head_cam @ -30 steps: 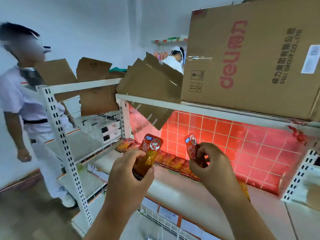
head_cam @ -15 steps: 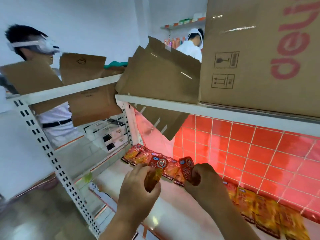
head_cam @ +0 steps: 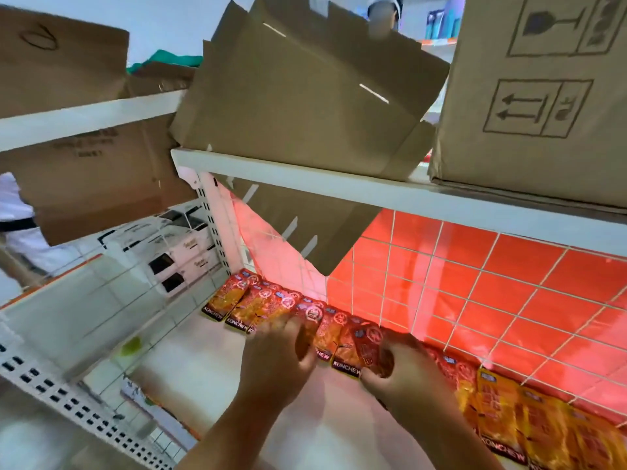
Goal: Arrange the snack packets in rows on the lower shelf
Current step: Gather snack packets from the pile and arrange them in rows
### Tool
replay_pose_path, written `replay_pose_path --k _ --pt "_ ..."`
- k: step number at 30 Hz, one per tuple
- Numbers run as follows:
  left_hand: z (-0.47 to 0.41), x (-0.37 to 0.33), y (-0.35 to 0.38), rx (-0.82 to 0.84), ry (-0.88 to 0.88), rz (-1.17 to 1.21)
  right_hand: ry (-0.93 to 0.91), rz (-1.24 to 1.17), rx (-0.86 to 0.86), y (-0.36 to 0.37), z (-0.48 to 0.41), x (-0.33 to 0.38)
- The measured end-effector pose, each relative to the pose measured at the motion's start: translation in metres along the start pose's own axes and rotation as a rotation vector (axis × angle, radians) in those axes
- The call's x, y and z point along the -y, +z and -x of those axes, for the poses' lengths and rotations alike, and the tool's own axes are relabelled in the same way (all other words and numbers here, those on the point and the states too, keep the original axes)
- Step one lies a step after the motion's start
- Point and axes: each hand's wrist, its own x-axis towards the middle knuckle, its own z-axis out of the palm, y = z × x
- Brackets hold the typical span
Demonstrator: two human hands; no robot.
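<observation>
Change, hands: both are lower and farther in than half a second ago, and now reach the row of packets (head_cam: 237,305) at the far edge of the lower shelf (head_cam: 203,368).
Change, left packet: it was held up above the shelf before. The left packet (head_cam: 310,312) now sits down in line with the row.
Change, view: the camera is closer to the shelf. The person at the left (head_cam: 13,215) showed a head before and is now only white clothing behind cardboard.
Left hand (head_cam: 278,354): fingers and thumb are bent and pinch the left packet. Its lower part is hidden under the fingers.
Right hand (head_cam: 403,378): fingers are curled and grip the right packet (head_cam: 368,346), a red one tilted just above the row.
Hands, count: two, near each other but apart.
Packets left of the left hand: three, overlapping.
Packets between the hands: two lie flat with dark label strips toward the near side.
Packets right of the right hand: at least four, red then orange-yellow. Their edges are too blurred for a firm count.
Held packets: two, one in each hand.
Back of shelf: red tiled wall (head_cam: 475,300) behind a wire grid.
Upper shelf (head_cam: 339,188): one large carton (head_cam: 543,96) at the right and one flattened cardboard sheet (head_cam: 305,96) leaning beside it.
Left bay: brown cardboard (head_cam: 68,147) above, white boxes (head_cam: 176,252) behind the mesh.
People besides the wearer: two, the second being a partly visible head (head_cam: 383,8) at the top.
</observation>
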Motion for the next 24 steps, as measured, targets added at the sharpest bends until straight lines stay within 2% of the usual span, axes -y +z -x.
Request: replay_pose_path --k 3,10,24 --pt "-0.017 0.013 0.020 0.000 0.073 -0.043 0.042 0.044 -0.050 0.011 -0.009 0.001" --pt "-0.051 0.039 0.045 0.128 0.152 -0.076 0.172 0.070 -0.085 0.046 -0.028 0.011" --pt "-0.060 0.072 0.062 0.079 0.338 0.032 0.296 0.074 -0.137 0.091 -0.059 0.045"
